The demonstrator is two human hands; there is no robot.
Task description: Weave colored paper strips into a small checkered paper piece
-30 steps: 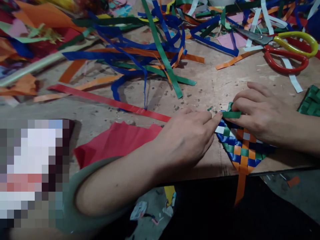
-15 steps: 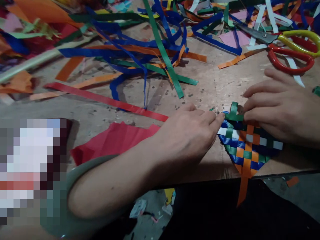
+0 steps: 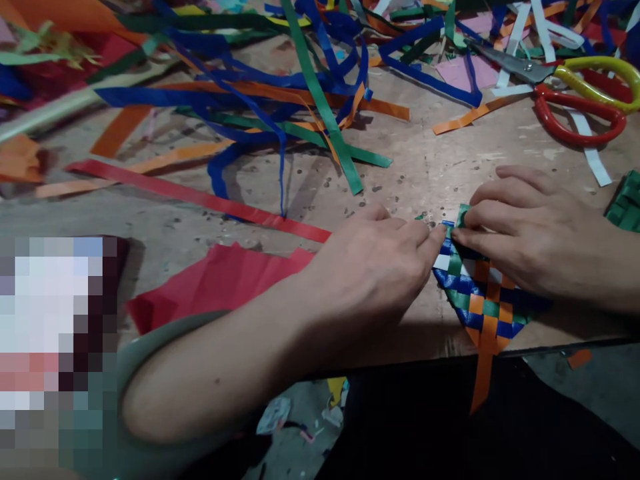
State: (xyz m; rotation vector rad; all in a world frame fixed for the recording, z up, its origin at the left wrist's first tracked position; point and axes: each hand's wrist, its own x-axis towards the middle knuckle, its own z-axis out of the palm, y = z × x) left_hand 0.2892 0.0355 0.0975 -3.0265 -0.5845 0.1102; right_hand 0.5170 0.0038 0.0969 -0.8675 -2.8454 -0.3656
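Folding in, seemingly, that short flat green strip (image 3: 463,212) at 11 o'clock on your blue-orange-green-white woven piece (image 3: 490,309), just past 3 o'clock in view. Left hand (image 3: 383,270) and right hand (image 3: 530,240) touch it, pinch or not, can't tell; next probably needs firm pressing.

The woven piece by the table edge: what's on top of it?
The right hand covers the upper right of the woven piece, and a fingertip of the left hand is at its upper left corner. The weave hidden under the right hand cannot be seen.
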